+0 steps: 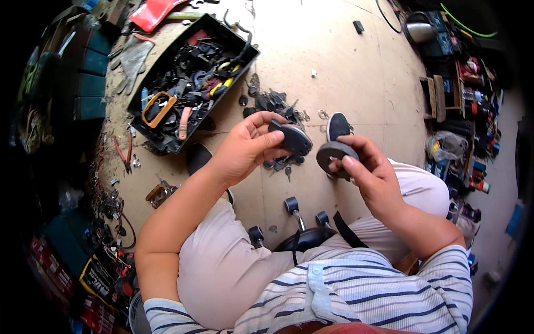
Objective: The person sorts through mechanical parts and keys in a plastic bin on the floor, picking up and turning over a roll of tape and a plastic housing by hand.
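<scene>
My left hand (250,142) grips a flat, dark rounded piece (295,142) with small holes and a pale edge, thumb on top. To its right, my right hand (370,178) pinches a thick dark grey ring (339,151), fingers reaching into its hole. The two pieces are held apart. Beneath and beyond my left hand lies a pile of keys and black key fobs (271,102) on the floor. A black bin (247,53) at the upper left is full of dark small parts, yellow pieces and an orange-handled item (164,116).
A grey glove (130,67), red-handled pliers (127,156) and loose parts lie on the tan floor (356,72). Clutter and teal boxes (92,83) line the left; tools and bags (450,147) line the right. My shoes and a wheeled stool base (300,236) are below.
</scene>
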The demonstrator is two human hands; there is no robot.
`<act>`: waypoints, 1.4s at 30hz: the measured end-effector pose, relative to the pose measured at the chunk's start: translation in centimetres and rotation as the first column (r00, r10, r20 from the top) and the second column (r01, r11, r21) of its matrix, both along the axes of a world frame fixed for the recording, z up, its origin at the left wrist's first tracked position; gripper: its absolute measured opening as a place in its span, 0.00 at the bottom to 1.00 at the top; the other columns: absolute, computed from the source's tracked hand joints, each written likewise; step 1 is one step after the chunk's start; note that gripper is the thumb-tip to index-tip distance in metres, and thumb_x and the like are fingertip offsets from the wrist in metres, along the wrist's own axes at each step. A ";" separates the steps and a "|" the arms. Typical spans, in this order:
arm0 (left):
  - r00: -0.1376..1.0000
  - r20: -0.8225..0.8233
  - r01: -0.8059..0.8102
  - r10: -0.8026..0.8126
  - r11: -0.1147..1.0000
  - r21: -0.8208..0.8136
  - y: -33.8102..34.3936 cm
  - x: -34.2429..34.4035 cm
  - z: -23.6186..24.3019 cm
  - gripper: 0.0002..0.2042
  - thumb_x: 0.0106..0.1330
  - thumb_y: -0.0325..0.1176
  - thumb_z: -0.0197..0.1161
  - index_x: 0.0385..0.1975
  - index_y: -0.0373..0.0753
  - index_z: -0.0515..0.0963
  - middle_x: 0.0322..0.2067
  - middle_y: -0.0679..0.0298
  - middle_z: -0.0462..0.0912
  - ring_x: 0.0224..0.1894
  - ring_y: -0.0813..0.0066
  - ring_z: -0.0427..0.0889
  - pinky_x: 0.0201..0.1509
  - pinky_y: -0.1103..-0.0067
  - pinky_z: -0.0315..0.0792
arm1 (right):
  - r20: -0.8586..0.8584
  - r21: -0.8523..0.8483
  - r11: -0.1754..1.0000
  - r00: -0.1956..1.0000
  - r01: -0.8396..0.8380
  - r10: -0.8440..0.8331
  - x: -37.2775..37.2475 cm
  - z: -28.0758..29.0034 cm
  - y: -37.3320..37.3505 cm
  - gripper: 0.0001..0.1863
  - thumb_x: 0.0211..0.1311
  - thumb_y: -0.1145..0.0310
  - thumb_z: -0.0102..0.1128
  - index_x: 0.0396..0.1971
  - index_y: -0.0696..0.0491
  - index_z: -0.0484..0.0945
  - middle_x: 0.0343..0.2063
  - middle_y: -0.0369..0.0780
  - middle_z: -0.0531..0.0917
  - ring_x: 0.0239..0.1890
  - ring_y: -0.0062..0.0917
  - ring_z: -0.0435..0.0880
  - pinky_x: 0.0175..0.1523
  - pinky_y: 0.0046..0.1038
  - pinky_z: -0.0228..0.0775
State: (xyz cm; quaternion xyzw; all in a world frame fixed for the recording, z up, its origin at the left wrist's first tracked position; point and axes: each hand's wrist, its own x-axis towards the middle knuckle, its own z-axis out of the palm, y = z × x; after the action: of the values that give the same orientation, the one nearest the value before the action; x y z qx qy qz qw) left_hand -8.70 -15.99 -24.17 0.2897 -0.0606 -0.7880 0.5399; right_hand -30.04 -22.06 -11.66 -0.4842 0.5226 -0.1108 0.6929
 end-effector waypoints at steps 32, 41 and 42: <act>0.114 0.990 0.102 0.084 0.990 -0.096 2.0 -0.1 -10.2 0.10 0.59 0.27 0.62 0.38 0.33 0.75 0.34 0.58 0.79 0.35 0.67 0.80 0.39 0.78 0.74 | -0.120 0.034 0.997 0.990 -0.071 0.074 -1.7 0.0 0.1 0.15 0.64 0.72 0.53 0.50 0.59 0.69 0.41 0.38 0.77 0.40 0.19 0.77 0.49 0.23 0.70; 0.099 0.976 -0.129 0.196 0.975 -0.183 -1.6 5.8 -9.5 0.06 0.57 0.27 0.62 0.32 0.33 0.77 0.30 0.54 0.79 0.29 0.60 0.81 0.33 0.73 0.73 | -0.118 0.013 0.998 0.991 -0.055 0.056 -1.7 0.2 0.2 0.15 0.62 0.72 0.53 0.49 0.59 0.69 0.36 0.39 0.78 0.37 0.20 0.78 0.48 0.24 0.68; 0.048 0.972 -0.099 0.231 0.969 -0.226 -1.8 6.0 -9.7 0.06 0.57 0.27 0.62 0.32 0.33 0.77 0.30 0.54 0.80 0.30 0.60 0.81 0.33 0.73 0.74 | -0.113 0.014 0.998 0.992 -0.056 0.057 -1.7 0.2 0.1 0.16 0.62 0.72 0.53 0.49 0.59 0.69 0.36 0.39 0.78 0.37 0.20 0.78 0.48 0.24 0.68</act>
State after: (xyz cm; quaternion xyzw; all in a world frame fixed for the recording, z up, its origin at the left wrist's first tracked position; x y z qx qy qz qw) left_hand -2.73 -17.82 -33.89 0.7260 -0.4165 -0.3072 0.4528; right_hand -31.70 -21.91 -11.42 -0.5005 0.5479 -0.0608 0.6675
